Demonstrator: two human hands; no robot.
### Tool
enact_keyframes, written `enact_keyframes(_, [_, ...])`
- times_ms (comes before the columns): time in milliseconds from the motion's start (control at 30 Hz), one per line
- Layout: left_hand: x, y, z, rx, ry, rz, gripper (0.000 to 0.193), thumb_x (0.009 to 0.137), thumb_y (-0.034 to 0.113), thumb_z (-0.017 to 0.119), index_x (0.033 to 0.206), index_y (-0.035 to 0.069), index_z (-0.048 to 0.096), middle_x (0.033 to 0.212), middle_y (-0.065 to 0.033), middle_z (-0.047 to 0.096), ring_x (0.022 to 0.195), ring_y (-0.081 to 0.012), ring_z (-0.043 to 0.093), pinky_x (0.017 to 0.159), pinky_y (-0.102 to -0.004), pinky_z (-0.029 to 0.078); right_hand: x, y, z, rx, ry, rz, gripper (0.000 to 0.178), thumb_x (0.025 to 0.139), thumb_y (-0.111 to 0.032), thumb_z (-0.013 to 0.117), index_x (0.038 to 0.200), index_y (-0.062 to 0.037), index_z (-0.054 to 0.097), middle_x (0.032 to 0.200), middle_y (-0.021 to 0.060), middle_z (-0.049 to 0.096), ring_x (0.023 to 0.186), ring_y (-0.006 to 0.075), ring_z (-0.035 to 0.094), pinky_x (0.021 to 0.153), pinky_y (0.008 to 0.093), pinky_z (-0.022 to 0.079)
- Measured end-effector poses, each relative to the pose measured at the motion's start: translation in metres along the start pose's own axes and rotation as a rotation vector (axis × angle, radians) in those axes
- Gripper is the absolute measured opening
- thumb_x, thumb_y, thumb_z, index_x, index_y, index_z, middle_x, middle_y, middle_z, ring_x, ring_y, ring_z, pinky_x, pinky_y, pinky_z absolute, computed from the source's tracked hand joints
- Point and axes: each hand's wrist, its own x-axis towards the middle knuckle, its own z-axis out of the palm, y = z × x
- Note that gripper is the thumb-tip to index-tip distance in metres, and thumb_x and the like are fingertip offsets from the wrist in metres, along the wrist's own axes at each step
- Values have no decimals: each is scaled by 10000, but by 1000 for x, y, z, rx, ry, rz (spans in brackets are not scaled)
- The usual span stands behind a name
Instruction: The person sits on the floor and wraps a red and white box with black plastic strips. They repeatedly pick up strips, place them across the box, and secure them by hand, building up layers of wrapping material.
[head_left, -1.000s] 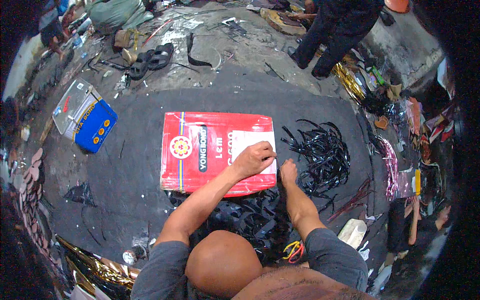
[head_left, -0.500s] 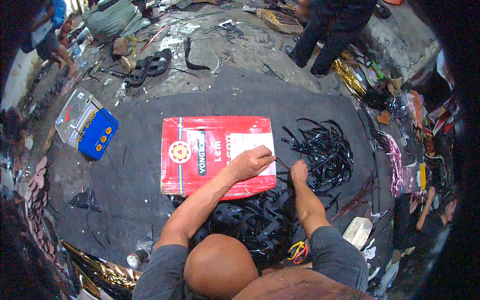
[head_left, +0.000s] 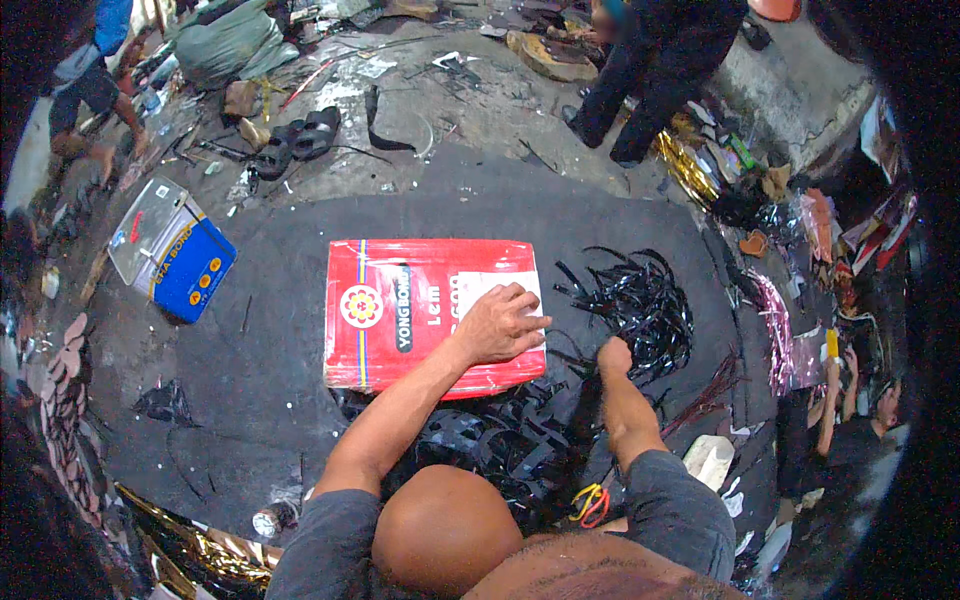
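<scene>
Grey cloth sleeves (head_left: 685, 515) come in along the lower edge, and just inside the right one lie scissors (head_left: 590, 505) with yellow and red handles. Over at the lower left, gold foil (head_left: 215, 550) glints in a crumpled run. Moving up, a heap of glossy black pieces (head_left: 480, 440) spreads against the near side of the red container (head_left: 400, 345), which lies in the middle of the dark mat (head_left: 480, 205), a flower emblem towards its left end. And here is the left hand (head_left: 503, 325), resting on the white paper (head_left: 485, 287) at the container's right end, its grip loose, the fingers bent and apart. Out to the right, the right hand (head_left: 614, 357) curls into a fist low over the mat; its fingertips are hidden, so whether that grip is clamped on a strip I cannot tell. Right beside it, on the far side, sits the tangle of black strips (head_left: 645, 305), to the right of the container, with pink foil strands (head_left: 772, 330) farther out. Across on the left, a blue and clear tub (head_left: 185, 258) sits at a slant. Beyond the mat, dark sandals (head_left: 298, 142) lie on the floor, and a co-worker's dark-trousered legs (head_left: 655, 80) stand to the right.
</scene>
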Motion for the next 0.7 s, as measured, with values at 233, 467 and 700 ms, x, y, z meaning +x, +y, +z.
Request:
enact_keyframes(233, [4,1,-5,-39,26,-38,359,785,409,757,1000,122,751,1109,-113,629,1024,-291,598,864,-424,512,19,29,-113,785,992,409,364,928,-307,620,1090,19,610,1086,223,638,987,403,621,895,516,462])
enact_keyframes(467, [-18,73,35,-186,101,39,169,817,145,655,958,60,691,983,-100,615,866,-286,649,700,-403,564,-136,4,-26,395,-170,-598,255,909,-230,658,1058,-22,661,1091,174,661,1044,325,633,897,448,502])
enact_keyframes(700, [-160,134,80,-511,-346,-560,395,893,304,683,1239,116,653,1224,-129,614,1142,-388,589,993,-477,483,-266,-18,-6,413,-390,-558,400,845,-352,730,1115,-59,684,1149,218,654,1091,406,616,923,472,500])
